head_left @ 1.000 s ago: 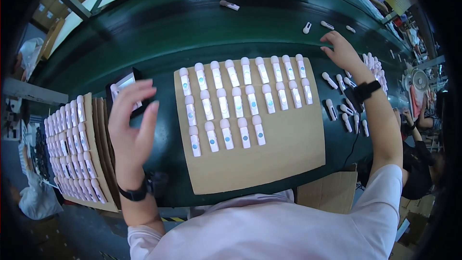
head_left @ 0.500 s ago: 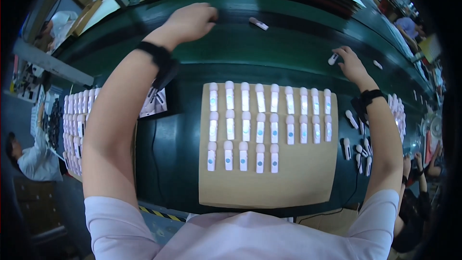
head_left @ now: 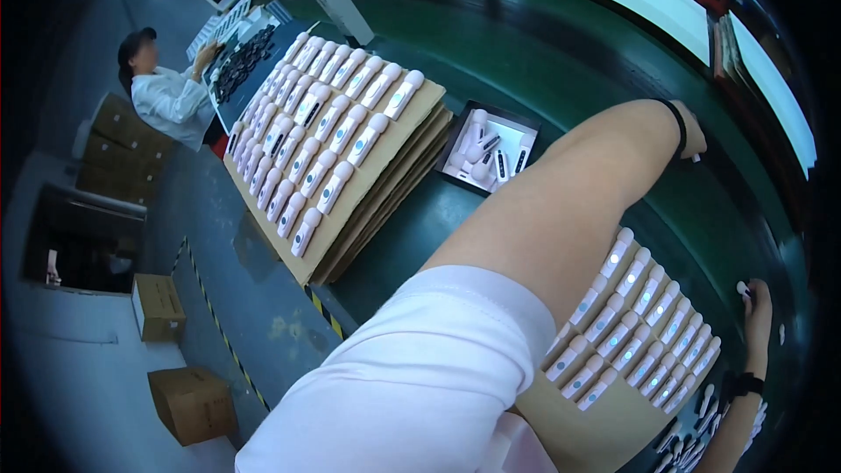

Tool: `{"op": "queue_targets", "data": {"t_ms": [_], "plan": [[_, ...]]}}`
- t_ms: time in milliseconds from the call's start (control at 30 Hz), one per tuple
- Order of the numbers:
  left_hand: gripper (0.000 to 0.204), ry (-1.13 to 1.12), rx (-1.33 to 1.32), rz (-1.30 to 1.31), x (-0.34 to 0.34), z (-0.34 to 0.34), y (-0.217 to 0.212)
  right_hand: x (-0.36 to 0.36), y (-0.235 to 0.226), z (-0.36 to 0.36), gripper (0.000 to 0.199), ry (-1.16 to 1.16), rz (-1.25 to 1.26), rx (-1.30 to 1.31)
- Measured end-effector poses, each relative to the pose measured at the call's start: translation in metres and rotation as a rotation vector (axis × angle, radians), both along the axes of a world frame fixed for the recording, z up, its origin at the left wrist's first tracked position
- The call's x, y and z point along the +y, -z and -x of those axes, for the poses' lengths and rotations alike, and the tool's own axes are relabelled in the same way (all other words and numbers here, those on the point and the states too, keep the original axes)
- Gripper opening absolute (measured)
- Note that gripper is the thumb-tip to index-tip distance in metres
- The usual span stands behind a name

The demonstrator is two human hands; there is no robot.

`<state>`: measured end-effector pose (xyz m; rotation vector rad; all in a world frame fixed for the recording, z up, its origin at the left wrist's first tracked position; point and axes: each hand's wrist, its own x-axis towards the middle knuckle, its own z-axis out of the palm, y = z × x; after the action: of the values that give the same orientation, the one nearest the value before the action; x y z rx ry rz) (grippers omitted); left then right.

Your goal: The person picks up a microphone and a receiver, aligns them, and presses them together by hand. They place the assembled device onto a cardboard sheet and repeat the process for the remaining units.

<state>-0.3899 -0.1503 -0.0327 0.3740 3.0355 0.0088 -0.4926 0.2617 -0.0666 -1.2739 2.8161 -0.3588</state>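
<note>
My left hand (head_left: 692, 133) is stretched out over the far green belt, its fingers mostly hidden behind the wrist. A pale end of what looks like a small wand-shaped device (head_left: 696, 158) sticks out beneath it. At the far right, my right hand (head_left: 758, 308) is closed around another small wand-shaped device (head_left: 744, 289) with a rounded head. Between my arms lies a cardboard sheet (head_left: 596, 447) with rows of pale pink wand-shaped devices (head_left: 624, 333), many with lit round spots. My left upper arm hides part of these rows.
A dark-rimmed open box (head_left: 446, 166) holds several loose devices. Left of it, a stack of cardboard sheets (head_left: 377, 236) bears more rows. Loose devices (head_left: 688, 451) lie by my right forearm. A seated person (head_left: 166, 92) works at the far left; cartons (head_left: 188, 403) stand on the floor.
The view has swung left, bringing the stacked sheets and open box into full sight. My left hand has reached the device that lay on the belt; my right hand still holds its own.
</note>
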Motion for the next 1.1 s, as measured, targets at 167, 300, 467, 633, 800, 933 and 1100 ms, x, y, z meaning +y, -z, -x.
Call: {"op": "queue_targets", "data": {"t_ms": [167,300,467,633,800,933,1100], "plan": [[0.028,-0.05,-0.065,0.002,-0.01,0.003,0.011,-0.013,-0.008,-0.011,0.03,0.003,-0.027,-0.002],[0.026,-0.143,0.051,-0.088,-0.015,-0.014,-0.002,-0.003,-0.018,-0.035,0.029,0.118,0.256,-0.076],[0.027,-0.233,0.307,-0.403,-0.008,-0.071,-0.029,0.021,-0.043,-0.091,0.036,0.135,0.541,-0.271],[0.025,-0.214,0.625,-1.026,0.02,-0.165,-0.051,0.034,-0.056,-0.187,0.035,0.314,1.058,-0.812],[0.024,-0.181,0.6,-1.517,0.072,-0.282,-0.061,0.006,-0.095,-0.324,0.029,0.154,0.528,0.113],[0.02,-0.283,0.497,-1.636,0.094,-0.367,-0.056,-0.011,-0.085,-0.373,0.029,0.135,0.827,-0.111],[0.022,-0.321,0.488,-1.754,0.114,-0.427,-0.035,-0.035,-0.094,-0.415,0.027,0.192,0.596,0.017]]}}
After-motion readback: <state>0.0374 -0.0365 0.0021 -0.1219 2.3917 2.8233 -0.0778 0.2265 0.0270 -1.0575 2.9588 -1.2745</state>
